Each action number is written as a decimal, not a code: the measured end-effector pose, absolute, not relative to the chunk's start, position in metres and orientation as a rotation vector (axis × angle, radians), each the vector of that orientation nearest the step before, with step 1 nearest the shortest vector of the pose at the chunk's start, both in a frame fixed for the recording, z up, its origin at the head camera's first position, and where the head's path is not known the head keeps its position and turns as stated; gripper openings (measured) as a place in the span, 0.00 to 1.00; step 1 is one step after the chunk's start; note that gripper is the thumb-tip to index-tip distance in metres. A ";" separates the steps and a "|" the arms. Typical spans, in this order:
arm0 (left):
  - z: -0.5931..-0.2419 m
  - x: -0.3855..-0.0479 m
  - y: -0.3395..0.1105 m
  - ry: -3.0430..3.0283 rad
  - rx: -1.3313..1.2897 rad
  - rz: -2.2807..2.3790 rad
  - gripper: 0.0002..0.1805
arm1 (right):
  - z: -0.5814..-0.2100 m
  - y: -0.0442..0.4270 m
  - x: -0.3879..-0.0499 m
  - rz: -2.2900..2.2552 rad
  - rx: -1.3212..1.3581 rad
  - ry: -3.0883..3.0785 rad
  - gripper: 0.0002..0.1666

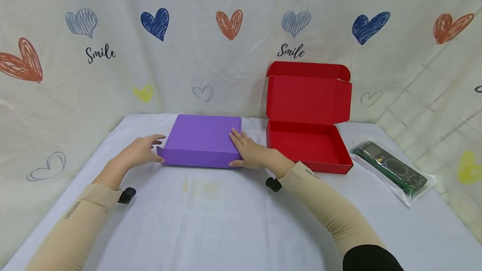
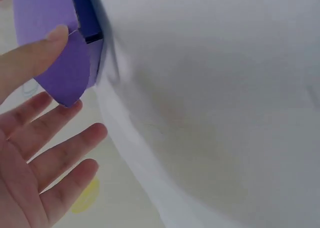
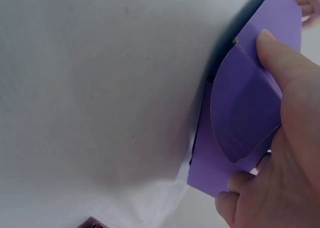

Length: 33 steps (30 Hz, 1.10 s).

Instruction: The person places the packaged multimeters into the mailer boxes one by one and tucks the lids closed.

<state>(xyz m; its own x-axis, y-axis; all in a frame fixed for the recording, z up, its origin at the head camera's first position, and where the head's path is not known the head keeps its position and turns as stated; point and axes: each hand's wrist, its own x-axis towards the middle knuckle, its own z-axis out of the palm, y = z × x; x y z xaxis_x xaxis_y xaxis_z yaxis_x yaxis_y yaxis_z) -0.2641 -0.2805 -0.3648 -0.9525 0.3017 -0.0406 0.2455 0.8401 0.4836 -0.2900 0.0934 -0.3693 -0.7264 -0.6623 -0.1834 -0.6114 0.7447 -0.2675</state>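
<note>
A purple cardboard box (image 1: 203,135) lies with its lid down on the white-covered table. At its left front corner is my left hand (image 1: 138,150), fingers spread. In the left wrist view its thumb touches the purple panel (image 2: 50,53), whose rounded end sticks out past the box's corner. My right hand (image 1: 254,154) rests on the box's right edge, fingers on the lid and thumb at the front corner. A rounded purple flap (image 3: 245,103) stands out beside that thumb in the right wrist view. Parts of the right fingers are hidden there.
Right of the purple box stands a red box (image 1: 316,166), its lid raised against the curtain. Farther right lies a black and green device (image 1: 391,164), possibly a multimeter, in clear plastic wrap. A heart-printed curtain (image 1: 226,66) hangs behind the white tablecloth (image 1: 211,225).
</note>
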 end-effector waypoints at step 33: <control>-0.370 -0.250 -0.277 2.916 0.517 0.669 0.31 | -0.372 0.095 -0.297 -0.315 -0.943 2.632 0.66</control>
<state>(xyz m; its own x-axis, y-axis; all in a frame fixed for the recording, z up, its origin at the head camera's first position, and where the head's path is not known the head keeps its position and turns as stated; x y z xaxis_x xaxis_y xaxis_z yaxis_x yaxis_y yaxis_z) -0.2501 -0.2767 -0.3695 -0.9366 0.3494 -0.0260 0.3031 0.8454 0.4398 -0.2971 0.0948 -0.3720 -0.7281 -0.6463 -0.2285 -0.5742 0.7571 -0.3116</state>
